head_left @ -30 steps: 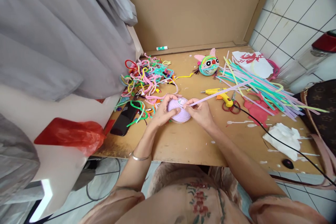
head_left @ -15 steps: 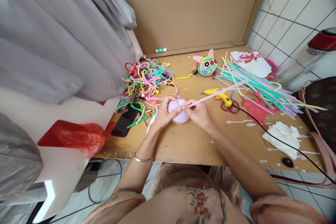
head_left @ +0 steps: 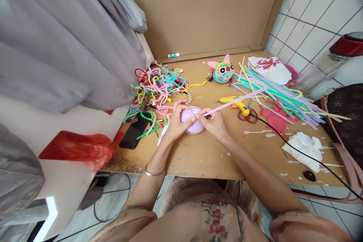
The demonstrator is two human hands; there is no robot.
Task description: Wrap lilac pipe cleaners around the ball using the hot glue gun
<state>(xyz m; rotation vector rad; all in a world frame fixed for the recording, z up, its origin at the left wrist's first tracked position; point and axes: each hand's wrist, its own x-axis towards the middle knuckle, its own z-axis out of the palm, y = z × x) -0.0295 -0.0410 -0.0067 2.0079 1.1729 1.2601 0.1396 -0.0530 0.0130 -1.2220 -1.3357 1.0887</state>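
A ball (head_left: 193, 126) wrapped in rows of lilac pipe cleaner rests on the table in front of me, with a small unwrapped patch at its top. My left hand (head_left: 180, 121) curves round its left side, the thumb pressing on top. My right hand (head_left: 213, 123) pinches a lilac pipe cleaner (head_left: 235, 102) close to the ball's upper right. The long free end of that pipe cleaner points up and to the right, over a yellow glue gun (head_left: 239, 106). Red-handled scissors (head_left: 251, 117) lie partly under the glue gun.
Tangled pipe cleaners (head_left: 159, 83) lie left, near a black phone (head_left: 134, 131). A decorated ball with pink ears (head_left: 223, 72) stands at the back. Straight pipe cleaners (head_left: 283, 90), crumpled tissue (head_left: 304, 149), a black cable (head_left: 300, 153) and a brown bag (head_left: 344, 121) are right.
The fingers of my left hand have lifted slightly and shifted on the ball. My right hand keeps its pinch nearly in place. The whole view has moved a little.
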